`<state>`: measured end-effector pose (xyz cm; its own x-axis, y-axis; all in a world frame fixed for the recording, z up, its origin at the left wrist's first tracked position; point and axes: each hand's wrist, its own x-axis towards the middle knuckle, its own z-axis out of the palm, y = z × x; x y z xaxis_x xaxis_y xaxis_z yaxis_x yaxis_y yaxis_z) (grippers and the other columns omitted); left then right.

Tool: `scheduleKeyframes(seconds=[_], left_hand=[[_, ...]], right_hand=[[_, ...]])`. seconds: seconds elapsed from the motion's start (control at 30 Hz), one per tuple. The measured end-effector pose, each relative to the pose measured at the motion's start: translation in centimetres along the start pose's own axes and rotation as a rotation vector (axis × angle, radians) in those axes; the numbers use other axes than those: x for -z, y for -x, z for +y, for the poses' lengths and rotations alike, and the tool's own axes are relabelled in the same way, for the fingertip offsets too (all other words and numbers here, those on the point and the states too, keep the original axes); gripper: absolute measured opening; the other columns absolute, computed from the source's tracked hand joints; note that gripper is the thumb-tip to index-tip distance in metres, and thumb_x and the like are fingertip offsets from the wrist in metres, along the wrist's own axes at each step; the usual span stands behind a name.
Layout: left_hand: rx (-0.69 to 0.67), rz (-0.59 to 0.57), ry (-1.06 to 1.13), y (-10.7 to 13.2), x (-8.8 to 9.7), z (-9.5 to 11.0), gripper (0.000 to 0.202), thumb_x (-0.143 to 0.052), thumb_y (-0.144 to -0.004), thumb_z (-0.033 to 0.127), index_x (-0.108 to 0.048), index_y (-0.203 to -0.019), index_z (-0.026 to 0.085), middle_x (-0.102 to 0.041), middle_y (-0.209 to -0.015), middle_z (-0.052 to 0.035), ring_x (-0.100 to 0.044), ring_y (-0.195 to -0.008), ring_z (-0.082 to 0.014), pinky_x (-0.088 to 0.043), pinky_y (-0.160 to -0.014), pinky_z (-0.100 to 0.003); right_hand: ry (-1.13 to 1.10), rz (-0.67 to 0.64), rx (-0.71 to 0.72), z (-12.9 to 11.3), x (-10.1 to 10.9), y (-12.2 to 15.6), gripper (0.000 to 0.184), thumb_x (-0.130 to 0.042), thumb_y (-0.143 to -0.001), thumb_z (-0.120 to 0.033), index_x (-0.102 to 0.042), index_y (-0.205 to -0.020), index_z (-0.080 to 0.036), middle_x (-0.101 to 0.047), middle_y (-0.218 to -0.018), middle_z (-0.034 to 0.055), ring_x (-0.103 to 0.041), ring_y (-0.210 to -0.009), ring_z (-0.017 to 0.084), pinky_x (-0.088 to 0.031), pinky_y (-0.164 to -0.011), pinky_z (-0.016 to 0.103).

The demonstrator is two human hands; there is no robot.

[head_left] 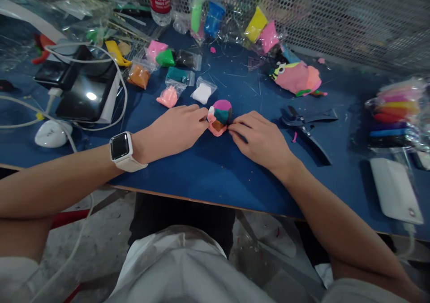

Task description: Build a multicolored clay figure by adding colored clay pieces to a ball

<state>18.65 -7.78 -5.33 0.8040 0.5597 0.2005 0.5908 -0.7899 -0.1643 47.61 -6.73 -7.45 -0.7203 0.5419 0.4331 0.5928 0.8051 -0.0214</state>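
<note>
1. The clay (220,115) lies on the blue table (188,173), between the two hands. It is the middle of my clock, and 12 is at the far side.
2. The clay has many colors. It is purple on top, blue-green in the middle and brown lower down. It has pink along the bottom and left side, and a bit of white up at 10 o'clock.
3. The left hand (183,126) is at 9 o'clock. Its fingers are bent and close together, and their tips touch the clay. Its thumb is hidden, so I cannot tell how tight it holds.
4. The right hand (258,135) is at 4 o'clock. Its fingers are bent, and the tips come together at the clay's edge. I cannot tell if they pinch it.
5. A watch (120,147) with a pale band is on the left wrist.
6. The white pack (202,92) is near, at 11 o'clock. The pink pack (168,97) is at 10 o'clock.
7. The clay animal (297,78) is at 2 o'clock. It is mostly pink and has a round eye.
8. The cutters (307,130) lie at 3 o'clock, with their handles spread.
9. The bottle (160,0) stands at 11 o'clock, well away.
</note>
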Motion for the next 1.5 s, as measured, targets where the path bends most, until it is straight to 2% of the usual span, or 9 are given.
scheduleKeyframes(seconds=[0.27,0.43,0.6,0.7,0.8,0.93,1.03,1.3,1.5], left_hand=[[-0.027,0.025,-0.012,-0.2,0.1,0.0,0.035,-0.048,-0.113,0.006,-0.082,-0.116,0.006,-0.075,-0.107,-0.0150,-0.072,-0.096,-0.0279,-0.057,-0.081,-0.040],[-0.024,0.061,0.088,-0.2,0.0,0.0,0.034,-0.051,-0.114,0.010,-0.084,-0.108,0.010,-0.078,-0.121,-0.0153,-0.074,-0.111,-0.0273,-0.061,-0.094,-0.041],[-0.060,0.035,0.096,-0.3,0.1,0.3,0.032,-0.052,-0.116,0.012,-0.083,-0.116,0.012,-0.079,-0.131,-0.0153,-0.074,-0.118,-0.0273,-0.061,-0.099,-0.041],[-0.148,0.023,0.094,-0.3,0.1,0.5,0.031,-0.052,-0.117,0.014,-0.083,-0.120,0.012,-0.079,-0.129,-0.0139,-0.073,-0.126,-0.0270,-0.060,-0.110,-0.040],[-0.230,-0.013,0.128,-0.4,-0.1,0.4,0.032,-0.051,-0.118,0.015,-0.083,-0.116,0.014,-0.079,-0.129,-0.0130,-0.071,-0.132,-0.0254,-0.058,-0.119,-0.039],[-0.200,-0.009,0.154,-0.4,-0.2,0.2,0.032,-0.051,-0.117,0.014,-0.083,-0.119,0.014,-0.079,-0.133,-0.0142,-0.072,-0.130,-0.0263,-0.060,-0.114,-0.040],[-0.198,-0.019,0.161,-0.4,-0.1,0.2,0.033,-0.051,-0.117,0.013,-0.083,-0.119,0.011,-0.078,-0.133,-0.0170,-0.072,-0.130,-0.0280,-0.060,-0.113,-0.042],[-0.203,-0.035,0.186,-0.6,-0.2,-0.8,0.034,-0.050,-0.115,0.011,-0.084,-0.112,0.012,-0.077,-0.131,-0.0162,-0.072,-0.124,-0.0262,-0.059,-0.110,-0.040],[-0.215,-0.029,0.167,-0.5,-0.4,-0.6,0.036,-0.048,-0.116,0.011,-0.084,-0.114,0.014,-0.077,-0.133,-0.0150,-0.071,-0.128,-0.0257,-0.059,-0.112,-0.038]], right_hand=[[-0.025,0.029,-0.012,-0.1,0.0,-0.1,0.021,-0.063,-0.115,-0.020,-0.084,-0.117,-0.017,-0.085,-0.109,0.0124,-0.076,-0.099,0.030,-0.068,-0.090,0.047],[-0.090,0.049,-0.017,-0.2,0.0,0.0,0.018,-0.067,-0.114,-0.020,-0.084,-0.118,-0.021,-0.086,-0.110,0.0102,-0.079,-0.102,0.029,-0.068,-0.092,0.047],[-0.128,0.047,0.042,-0.3,0.2,0.0,0.017,-0.068,-0.113,-0.018,-0.084,-0.119,-0.020,-0.087,-0.115,0.0116,-0.080,-0.108,0.030,-0.069,-0.096,0.049],[-0.149,0.037,0.126,-0.2,0.1,0.1,0.022,-0.064,-0.113,-0.015,-0.083,-0.124,-0.020,-0.086,-0.120,0.0120,-0.080,-0.114,0.029,-0.071,-0.099,0.048],[-0.134,-0.019,0.198,-0.2,-0.1,0.1,0.030,-0.057,-0.115,-0.013,-0.083,-0.127,-0.020,-0.084,-0.126,0.0128,-0.079,-0.121,0.030,-0.071,-0.105,0.050],[-0.138,-0.070,0.163,-0.3,-0.4,0.1,0.033,-0.055,-0.115,-0.013,-0.084,-0.127,-0.021,-0.083,-0.128,0.0145,-0.077,-0.125,0.032,-0.071,-0.109,0.056],[-0.124,-0.073,0.166,-0.4,-0.3,0.1,0.033,-0.054,-0.115,-0.013,-0.084,-0.126,-0.021,-0.082,-0.128,0.0148,-0.077,-0.126,0.032,-0.071,-0.109,0.056],[-0.092,-0.048,0.204,-0.6,-0.2,0.1,0.030,-0.057,-0.115,-0.014,-0.084,-0.128,-0.017,-0.083,-0.129,0.0169,-0.077,-0.128,0.033,-0.071,-0.110,0.054],[-0.132,-0.072,0.172,-0.5,-0.3,0.2,0.032,-0.057,-0.115,-0.015,-0.086,-0.129,-0.021,-0.084,-0.128,0.0150,-0.078,-0.128,0.033,-0.071,-0.110,0.058]])
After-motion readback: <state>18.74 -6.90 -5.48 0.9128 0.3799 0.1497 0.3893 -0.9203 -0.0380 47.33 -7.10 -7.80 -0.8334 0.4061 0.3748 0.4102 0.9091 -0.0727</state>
